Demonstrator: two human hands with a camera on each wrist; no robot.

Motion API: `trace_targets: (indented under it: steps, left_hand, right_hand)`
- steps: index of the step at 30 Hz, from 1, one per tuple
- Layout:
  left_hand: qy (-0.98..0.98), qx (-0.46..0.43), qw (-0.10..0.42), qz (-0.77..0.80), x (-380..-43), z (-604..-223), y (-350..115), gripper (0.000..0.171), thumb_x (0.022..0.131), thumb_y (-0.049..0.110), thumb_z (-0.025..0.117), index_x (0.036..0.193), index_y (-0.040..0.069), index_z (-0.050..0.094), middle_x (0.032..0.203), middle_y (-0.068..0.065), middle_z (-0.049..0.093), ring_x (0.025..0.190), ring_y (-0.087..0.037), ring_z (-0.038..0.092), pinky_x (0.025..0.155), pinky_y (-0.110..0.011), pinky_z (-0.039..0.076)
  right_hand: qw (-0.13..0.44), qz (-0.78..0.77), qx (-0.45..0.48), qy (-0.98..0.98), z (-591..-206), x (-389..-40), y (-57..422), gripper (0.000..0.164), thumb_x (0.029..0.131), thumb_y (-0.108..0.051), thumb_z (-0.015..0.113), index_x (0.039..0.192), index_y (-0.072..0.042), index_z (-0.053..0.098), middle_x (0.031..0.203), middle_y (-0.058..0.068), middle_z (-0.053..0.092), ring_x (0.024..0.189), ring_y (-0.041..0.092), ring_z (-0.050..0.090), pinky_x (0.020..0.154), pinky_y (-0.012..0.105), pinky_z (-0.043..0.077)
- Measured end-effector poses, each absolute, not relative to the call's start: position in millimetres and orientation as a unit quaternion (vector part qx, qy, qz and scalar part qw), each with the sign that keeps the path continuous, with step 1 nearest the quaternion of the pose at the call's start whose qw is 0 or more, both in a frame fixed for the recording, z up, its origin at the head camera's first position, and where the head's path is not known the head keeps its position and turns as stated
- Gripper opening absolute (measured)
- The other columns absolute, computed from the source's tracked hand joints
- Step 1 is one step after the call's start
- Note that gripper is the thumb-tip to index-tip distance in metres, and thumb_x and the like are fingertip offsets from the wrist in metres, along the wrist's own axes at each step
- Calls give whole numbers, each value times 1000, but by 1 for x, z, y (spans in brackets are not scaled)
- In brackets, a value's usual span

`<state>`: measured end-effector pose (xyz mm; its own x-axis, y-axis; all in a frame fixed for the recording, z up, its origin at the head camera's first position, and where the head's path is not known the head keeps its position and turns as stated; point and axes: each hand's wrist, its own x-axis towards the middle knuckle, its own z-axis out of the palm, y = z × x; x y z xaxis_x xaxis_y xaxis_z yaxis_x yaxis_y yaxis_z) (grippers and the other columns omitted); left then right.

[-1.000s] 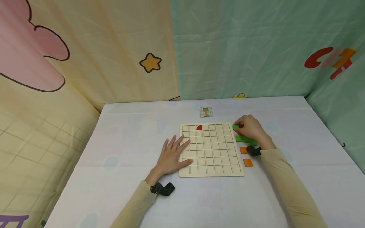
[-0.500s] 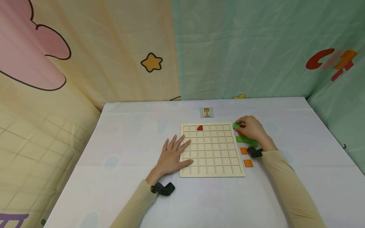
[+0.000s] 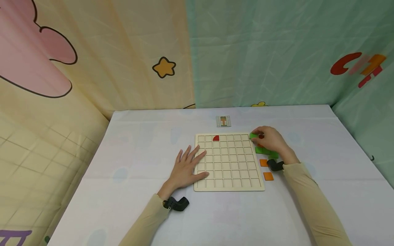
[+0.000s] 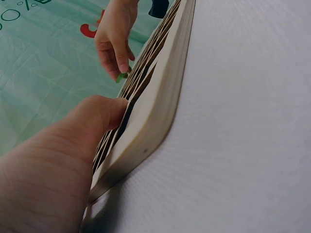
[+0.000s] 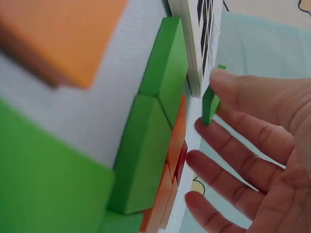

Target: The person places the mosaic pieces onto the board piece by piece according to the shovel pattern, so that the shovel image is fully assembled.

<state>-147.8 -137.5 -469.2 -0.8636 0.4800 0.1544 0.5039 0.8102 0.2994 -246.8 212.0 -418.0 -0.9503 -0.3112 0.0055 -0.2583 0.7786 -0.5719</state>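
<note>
My left hand (image 3: pixel 184 171) lies spread at the left side of a pale wooden grid board (image 3: pixel 227 165), thumb and fingertips over its edge. In one square of the board's top row sits a red quarter-circle piece (image 3: pixel 216 138). At the upper right corner of the board, my right hand (image 3: pixel 272 139) pinches a small green block (image 5: pixel 210 103) between thumb and fingers. Beneath that hand lie more green blocks (image 5: pixel 141 150), touching one another, with orange blocks (image 5: pixel 177 133) and a dark red block (image 5: pixel 181 160) behind them, partly hidden.
Two orange squares (image 3: pixel 268 176) lie to the right of the board, the upper one partly behind the black wrist camera. Beyond the board's far edge is a small card (image 3: pixel 223 121) with a printed grid pattern. A white cloth (image 3: pixel 147 150) covers the table, with curtains behind.
My right hand has shifted slightly left with the green block, which now overlaps the board's upper right corner in the head view. The left hand stays where it was.
</note>
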Motion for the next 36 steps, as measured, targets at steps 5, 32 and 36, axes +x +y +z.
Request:
trace_targets:
  steps: [5, 32, 36]
  left_hand:
    - [-952, -257, 34, -163, -148, -470, -137, 77, 88, 62, 50, 151, 23, 28, 157, -5, 15, 143, -32, 5, 110, -54, -1]
    - [-954, -253, 14, -159, -150, -469, -138, 78, 88, 64, 47, 152, 25, 25, 158, -2, 11, 143, -30, 0, 110, -51, -5]
    - [-953, -256, 20, -162, -150, -470, -139, 78, 88, 63, 48, 152, 25, 25, 158, -3, 12, 143, -30, 1, 110, -52, -4]
  right_hand:
    - [28, -310, -177, 934, -417, -246, 206, 31, 89, -19, 69, 113, 0, 66, 110, 21, 61, 97, 36, 58, 82, 49, 47]
    - [-5, -327, -297, 897, -412, -257, 157, 31, 83, -18, 75, 109, -4, 69, 99, 8, 62, 93, 29, 56, 81, 45, 46]
    - [6, -320, -297, 899, -411, -260, 147, 29, 82, -17, 76, 107, -4, 70, 99, 8, 64, 93, 28, 56, 81, 44, 46]
